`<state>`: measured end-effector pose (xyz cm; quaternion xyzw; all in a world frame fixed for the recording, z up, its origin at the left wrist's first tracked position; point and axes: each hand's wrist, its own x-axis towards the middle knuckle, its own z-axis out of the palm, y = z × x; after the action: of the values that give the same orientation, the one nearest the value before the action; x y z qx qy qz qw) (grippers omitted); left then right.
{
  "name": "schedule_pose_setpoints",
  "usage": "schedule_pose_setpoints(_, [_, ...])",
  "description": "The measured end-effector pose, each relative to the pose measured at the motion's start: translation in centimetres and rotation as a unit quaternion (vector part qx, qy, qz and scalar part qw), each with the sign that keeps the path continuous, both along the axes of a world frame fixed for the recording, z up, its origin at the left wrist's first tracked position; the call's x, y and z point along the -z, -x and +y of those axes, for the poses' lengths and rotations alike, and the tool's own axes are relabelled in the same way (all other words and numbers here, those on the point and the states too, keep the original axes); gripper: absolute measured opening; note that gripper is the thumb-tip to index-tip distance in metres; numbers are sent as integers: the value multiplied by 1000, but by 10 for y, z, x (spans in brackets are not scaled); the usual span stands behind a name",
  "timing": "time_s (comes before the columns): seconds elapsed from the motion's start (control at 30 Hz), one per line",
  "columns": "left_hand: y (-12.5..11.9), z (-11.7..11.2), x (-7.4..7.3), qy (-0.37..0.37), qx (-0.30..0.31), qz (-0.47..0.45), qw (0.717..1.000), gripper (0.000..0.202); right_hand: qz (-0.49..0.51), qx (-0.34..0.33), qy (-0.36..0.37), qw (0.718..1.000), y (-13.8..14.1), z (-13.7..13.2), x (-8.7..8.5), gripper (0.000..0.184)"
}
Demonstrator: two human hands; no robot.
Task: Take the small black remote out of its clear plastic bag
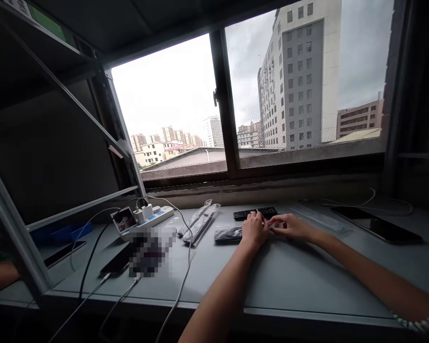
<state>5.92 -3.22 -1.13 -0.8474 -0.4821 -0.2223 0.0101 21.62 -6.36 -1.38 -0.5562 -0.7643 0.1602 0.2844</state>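
Left hand (253,231) curled on bagged remote (229,233), long axis 9-to-3, sticking out toward 9; right hand (289,226) pinches its 3 o'clock end, bare remote (255,213) at 12.

Both hands (271,228) meet on bagged remote (229,234).

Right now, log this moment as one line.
left hand on bagged remote | right hand beside it | bare remote behind | grey table

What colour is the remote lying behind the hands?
Black remote, clearest in the head view.
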Motion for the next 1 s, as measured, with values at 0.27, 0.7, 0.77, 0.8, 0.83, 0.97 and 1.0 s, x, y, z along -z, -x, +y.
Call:
schedule_pose_setpoints(0.27, [2, -1, -3, -2, -13, -18, 1000, 24, -9, 22, -15, 1000, -3, 5, 1, 38])
schedule_pose_setpoints(0.7, [10, -3, -4, 5, 3, 25, 1000, 56, 9, 329, -83, 941, -29, 2, -10, 33])
schedule_pose_setpoints(0.77, [9, -2, -4, 14, -2, 29, 999, 52, 27, 357, -76, 931, -29, 1, -13, 36])
schedule_pose_setpoints(0.8, [9, -1, -4, 18, -3, 28, 999, 51, 30, 361, -67, 929, -29, 1, -13, 36])
schedule_pose_setpoints(0.83, [9, -1, -4, 21, -3, 27, 999, 50, 29, 360, -57, 931, -29, 1, -13, 36])
schedule_pose_setpoints(0.97, [9, 1, -2, 24, 0, 25, 999, 49, -4, 312, -35, 949, -24, 4, -7, 33])
schedule_pose_setpoints(1.0, [10, 1, -1, 25, -1, 26, 999, 48, -11, 300, -40, 953, -21, 5, -5, 34])
